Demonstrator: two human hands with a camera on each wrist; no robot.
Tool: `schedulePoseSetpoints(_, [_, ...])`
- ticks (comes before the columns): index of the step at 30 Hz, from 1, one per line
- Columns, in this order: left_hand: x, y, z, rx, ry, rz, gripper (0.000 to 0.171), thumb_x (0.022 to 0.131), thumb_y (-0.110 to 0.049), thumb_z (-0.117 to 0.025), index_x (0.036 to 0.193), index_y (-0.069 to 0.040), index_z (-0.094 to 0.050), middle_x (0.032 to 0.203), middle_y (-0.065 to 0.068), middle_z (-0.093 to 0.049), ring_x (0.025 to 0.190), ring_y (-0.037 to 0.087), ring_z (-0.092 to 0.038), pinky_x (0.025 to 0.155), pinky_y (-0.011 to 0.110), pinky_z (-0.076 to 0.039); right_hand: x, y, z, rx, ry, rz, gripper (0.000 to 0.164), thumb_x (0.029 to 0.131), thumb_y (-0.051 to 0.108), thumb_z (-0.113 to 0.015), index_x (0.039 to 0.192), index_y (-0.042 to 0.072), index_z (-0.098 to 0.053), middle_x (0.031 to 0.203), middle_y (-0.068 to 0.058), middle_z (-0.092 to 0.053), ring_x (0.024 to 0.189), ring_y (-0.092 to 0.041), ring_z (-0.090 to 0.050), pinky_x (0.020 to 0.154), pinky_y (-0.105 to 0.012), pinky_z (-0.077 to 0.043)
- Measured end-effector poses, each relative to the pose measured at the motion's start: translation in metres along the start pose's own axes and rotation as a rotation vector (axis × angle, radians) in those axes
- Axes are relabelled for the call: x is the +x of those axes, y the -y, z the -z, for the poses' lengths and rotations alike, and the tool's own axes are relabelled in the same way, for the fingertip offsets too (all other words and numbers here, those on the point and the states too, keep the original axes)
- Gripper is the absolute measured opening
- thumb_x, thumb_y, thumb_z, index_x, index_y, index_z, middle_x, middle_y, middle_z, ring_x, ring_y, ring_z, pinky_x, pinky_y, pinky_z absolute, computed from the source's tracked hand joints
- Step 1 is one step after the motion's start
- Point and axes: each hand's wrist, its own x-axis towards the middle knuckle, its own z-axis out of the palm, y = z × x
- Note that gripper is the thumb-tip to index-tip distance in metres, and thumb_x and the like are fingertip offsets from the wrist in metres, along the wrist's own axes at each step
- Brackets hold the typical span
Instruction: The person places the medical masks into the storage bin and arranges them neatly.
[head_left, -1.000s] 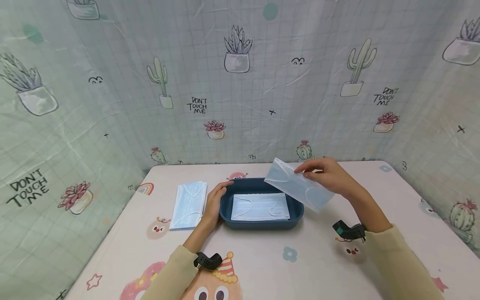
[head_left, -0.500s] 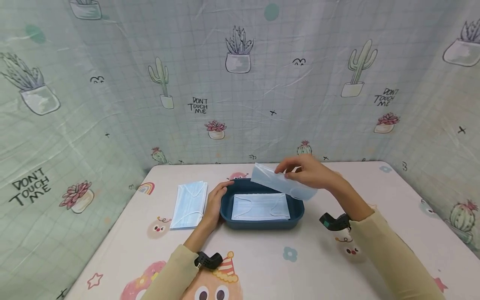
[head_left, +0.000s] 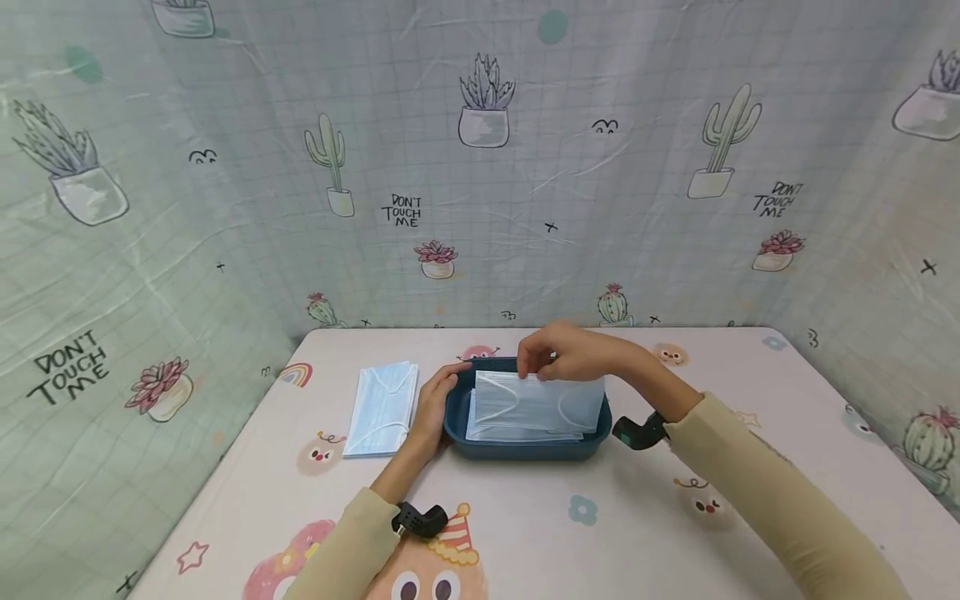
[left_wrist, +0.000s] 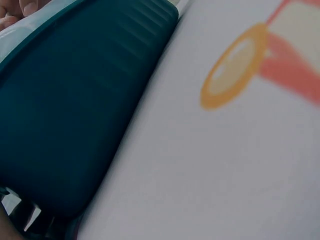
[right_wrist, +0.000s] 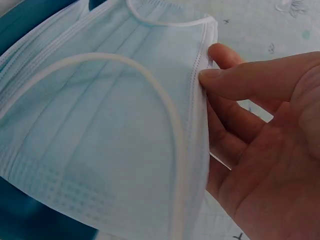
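A light-blue disposable face mask (head_left: 536,402) hangs from my right hand (head_left: 566,352), tilted over the dark blue plastic bin (head_left: 525,450). Thumb and fingers pinch its upper edge, as the right wrist view shows with the right hand (right_wrist: 265,115) at the white seam of the mask (right_wrist: 120,130). Below it, more masks (head_left: 487,434) lie flat in the bin, mostly covered. My left hand (head_left: 431,408) rests along the bin's left end, fingers reaching forward to the rim. The bin's wall (left_wrist: 85,105) fills much of the left wrist view.
Left of the bin lies a small stack of folded masks (head_left: 381,410), close beside the left hand. The table (head_left: 525,533) wears a white cloth with cartoon prints. A patterned curtain (head_left: 420,167) rises behind its far edge.
My right hand has moved left with the mask, from the bin's right side to above its middle. The mask now hangs facing me. The left hand stays at the bin.
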Motion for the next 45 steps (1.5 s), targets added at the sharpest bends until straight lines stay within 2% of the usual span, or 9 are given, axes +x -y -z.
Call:
schedulePoseSetpoints(7, [-0.001,-0.001,0.001,-0.003,0.007,0.003,0.038,0.109,-0.015,-0.039,0.134,-0.005,-0.066,0.148,0.012,-0.059,0.148,0.026,-0.044,0.128,0.045,-0.023,0.016,-0.011,-0.006,0.177,0.191,0.027,0.017,0.090,-0.009,-0.059,0.099,0.001,-0.070,0.097,-0.010,-0.067,0.081,-0.017,-0.058,0.075,-0.027,-0.053])
schedulePoseSetpoints(12, [0.002,-0.002,0.001,-0.003,0.012,-0.004,0.038,0.109,-0.016,-0.040,0.135,-0.006,-0.066,0.148,0.011,-0.059,0.149,0.025,-0.043,0.128,0.045,-0.023,0.023,-0.017,-0.008,0.203,0.244,0.018,0.019,0.088,-0.010,-0.059,0.100,0.001,-0.070,0.095,-0.010,-0.065,0.079,-0.018,-0.055,0.070,-0.026,-0.049])
schedulePoseSetpoints(20, [0.004,-0.001,0.001,0.001,0.007,-0.003,0.039,0.108,-0.014,-0.039,0.134,-0.005,-0.066,0.147,0.012,-0.060,0.147,0.025,-0.044,0.127,0.045,-0.025,0.039,-0.035,-0.012,0.148,0.214,-0.069,0.020,0.088,-0.011,-0.060,0.101,0.000,-0.070,0.094,-0.017,-0.064,0.080,-0.016,-0.053,0.070,-0.026,-0.046])
schedulePoseSetpoints(24, [0.003,-0.001,0.001,0.025,0.006,0.003,0.039,0.109,-0.016,-0.039,0.135,-0.010,-0.067,0.147,0.008,-0.061,0.147,0.024,-0.045,0.128,0.046,-0.025,0.046,-0.044,-0.014,0.116,0.178,-0.103,0.021,0.087,-0.013,-0.059,0.099,0.000,-0.070,0.093,-0.012,-0.065,0.081,-0.016,-0.055,0.072,-0.026,-0.047])
schedulePoseSetpoints(30, [0.002,-0.001,0.001,0.025,0.004,0.008,0.039,0.108,-0.017,-0.039,0.134,-0.012,-0.067,0.147,0.007,-0.061,0.149,0.023,-0.043,0.129,0.047,-0.023,0.054,-0.048,-0.017,0.001,0.125,-0.152,0.026,0.083,-0.013,-0.058,0.094,0.004,-0.074,0.091,-0.005,-0.066,0.083,-0.016,-0.056,0.073,-0.026,-0.047])
schedulePoseSetpoints(33, [0.001,-0.001,0.001,0.026,0.006,0.012,0.038,0.108,-0.018,-0.039,0.134,-0.013,-0.067,0.147,0.006,-0.061,0.148,0.023,-0.044,0.129,0.046,-0.023,0.057,-0.051,-0.018,-0.034,0.102,-0.174,0.030,0.081,-0.015,-0.057,0.092,0.004,-0.076,0.093,-0.005,-0.068,0.085,-0.018,-0.058,0.074,-0.025,-0.046])
schedulePoseSetpoints(37, [0.001,0.000,0.001,0.030,0.008,0.010,0.039,0.109,-0.018,-0.038,0.134,-0.014,-0.067,0.148,0.006,-0.060,0.148,0.023,-0.044,0.129,0.047,-0.023,0.060,-0.052,-0.021,-0.067,0.074,-0.187,0.034,0.082,-0.015,-0.052,0.093,0.004,-0.078,0.097,-0.007,-0.071,0.087,-0.019,-0.059,0.076,-0.025,-0.046])
schedulePoseSetpoints(45, [0.001,0.001,0.002,0.040,0.003,0.002,0.038,0.109,-0.018,-0.039,0.134,-0.012,-0.067,0.148,0.007,-0.060,0.150,0.023,-0.042,0.129,0.047,-0.023,0.061,-0.047,-0.025,-0.139,0.130,-0.250,0.034,0.090,-0.007,-0.050,0.096,0.005,-0.080,0.108,-0.008,-0.074,0.086,-0.017,-0.059,0.070,-0.024,-0.047])
